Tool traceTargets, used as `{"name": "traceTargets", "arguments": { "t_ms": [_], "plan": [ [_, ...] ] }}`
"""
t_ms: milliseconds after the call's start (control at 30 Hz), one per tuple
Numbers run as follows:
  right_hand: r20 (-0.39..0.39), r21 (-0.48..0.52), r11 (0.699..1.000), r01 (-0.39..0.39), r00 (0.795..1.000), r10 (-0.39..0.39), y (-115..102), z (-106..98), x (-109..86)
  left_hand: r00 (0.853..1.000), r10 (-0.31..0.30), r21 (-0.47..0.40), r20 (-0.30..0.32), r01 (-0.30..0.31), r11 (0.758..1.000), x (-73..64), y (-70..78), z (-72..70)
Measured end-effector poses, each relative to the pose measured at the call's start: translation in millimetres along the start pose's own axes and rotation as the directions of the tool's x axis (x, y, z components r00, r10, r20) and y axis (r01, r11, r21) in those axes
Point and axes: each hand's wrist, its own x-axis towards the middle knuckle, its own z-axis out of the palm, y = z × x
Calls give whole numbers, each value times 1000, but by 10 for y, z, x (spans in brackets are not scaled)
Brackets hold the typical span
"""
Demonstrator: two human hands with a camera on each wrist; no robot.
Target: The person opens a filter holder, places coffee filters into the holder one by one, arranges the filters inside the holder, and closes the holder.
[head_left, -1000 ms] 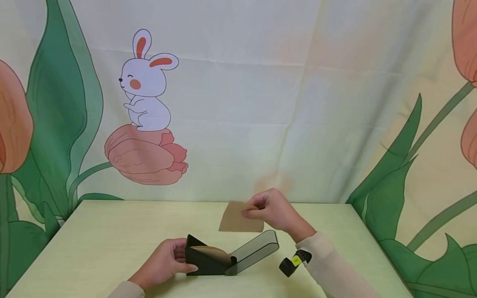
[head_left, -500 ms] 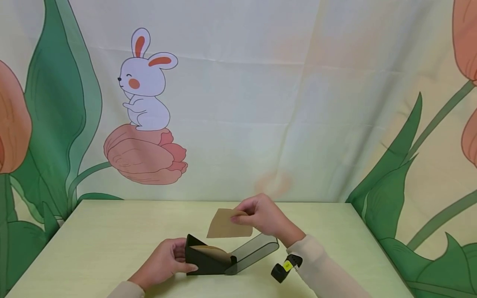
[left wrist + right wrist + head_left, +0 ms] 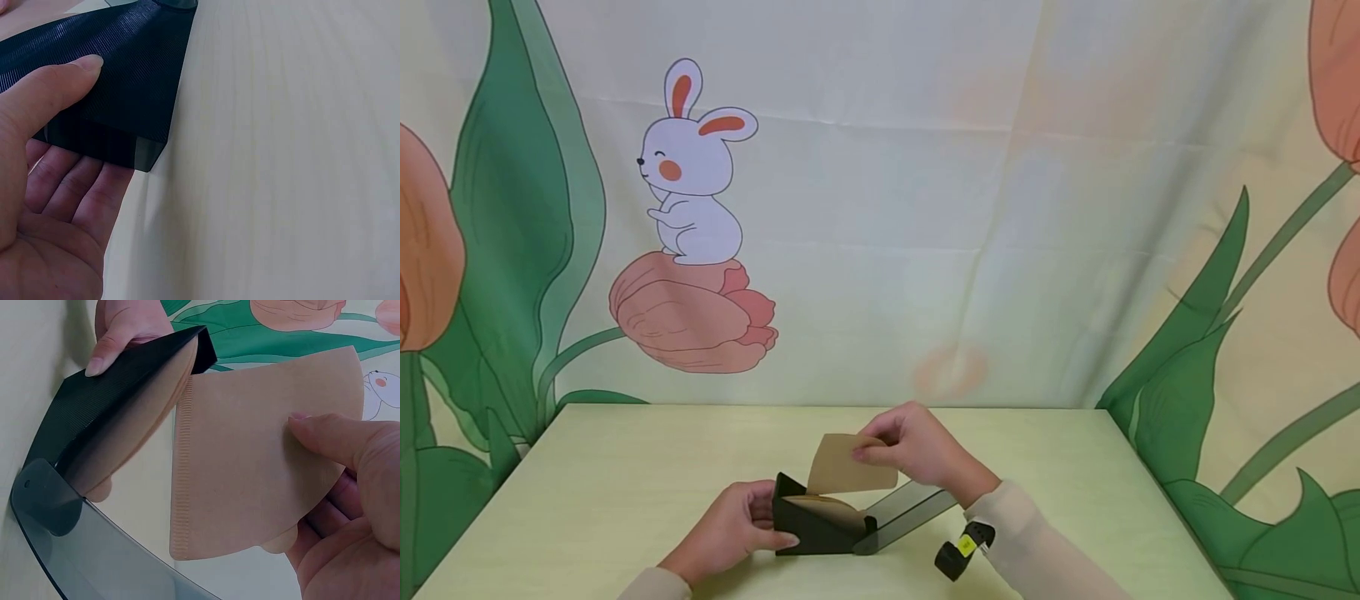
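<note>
A black filter holder (image 3: 820, 527) stands on the table, its smoky see-through lid (image 3: 119, 550) swung out to the right. Brown paper coffee filters (image 3: 140, 434) fill the holder. My left hand (image 3: 733, 525) grips its left end, thumb on the near wall and fingers behind, as the left wrist view also shows. Between thumb and fingers, my right hand (image 3: 917, 450) pinches a single coffee filter (image 3: 250, 462) by its edge. That filter is upright just above and behind the holder's opening, its crimped seam toward the holder in the right wrist view. The right hand overlaps part of the lid.
The pale wooden table (image 3: 647, 467) extends around the holder. Behind it hangs a cloth backdrop (image 3: 880, 208) printed with a rabbit and tulips. A black wrist strap device (image 3: 966, 546) with a yellow label hangs at the right sleeve.
My right hand has carried the coffee filter left and down, closer to the holder's opening. The left hand and the holder have stayed in place.
</note>
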Motion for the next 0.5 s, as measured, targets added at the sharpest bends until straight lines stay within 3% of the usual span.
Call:
{"name": "traceTargets", "arguments": {
  "t_ms": [500],
  "plan": [
    [17, -18, 1000, 17, 1000, -17, 8, 112, 11, 1000, -20, 29, -8, 21, 999, 0, 22, 5]
  ]
}}
